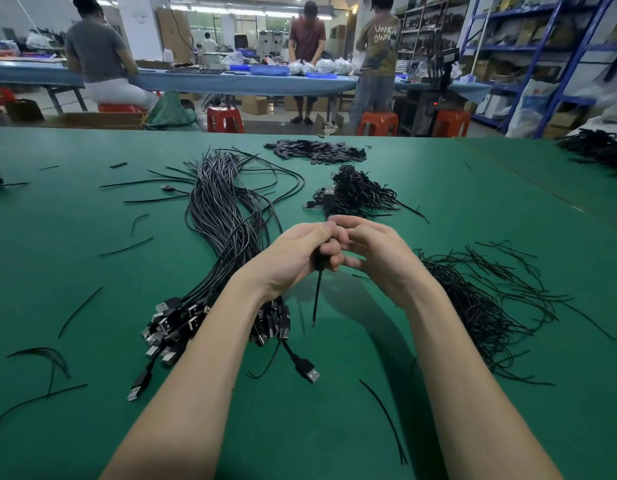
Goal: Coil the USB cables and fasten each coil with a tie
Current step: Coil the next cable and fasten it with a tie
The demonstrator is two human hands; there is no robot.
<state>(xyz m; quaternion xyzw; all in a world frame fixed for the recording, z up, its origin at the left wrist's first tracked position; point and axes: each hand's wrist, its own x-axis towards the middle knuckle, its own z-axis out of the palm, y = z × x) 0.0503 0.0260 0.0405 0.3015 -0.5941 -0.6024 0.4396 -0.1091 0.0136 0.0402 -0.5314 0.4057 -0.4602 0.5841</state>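
A coiled USB cable (323, 258) is being gripped in the left hand (302, 252), whose fingers are curled round the dark bundle above the green table (92, 254), and the fastening step is judged to be in hand, since the right hand (373, 251) is being held just beside the left with its fingertips (336, 221) meeting the left ones at the top of the bundle. Something thin is apparently being pinched there, but whether it is a tie cannot be told, so the right hand's grip is being left undecided. The coil is being held with its long axis running roughly away from the person and slightly upward, and one loose straight end (316, 299) is hanging out of the underside of the left fist, pointing down and back toward the person. The next move is judged to call for a tie being wound and twisted tight round the coil's middle while the left grip is being kept firm, so that the loops are not being let spring apart. The loose bundle of cables (224, 216) is lying beyond and beneath the left forearm, its plugs (168, 323) pointing toward the person; the pile of ties (484, 299) is lying just outside the right wrist, and the finished coils (355, 194) are lying just beyond both hands.
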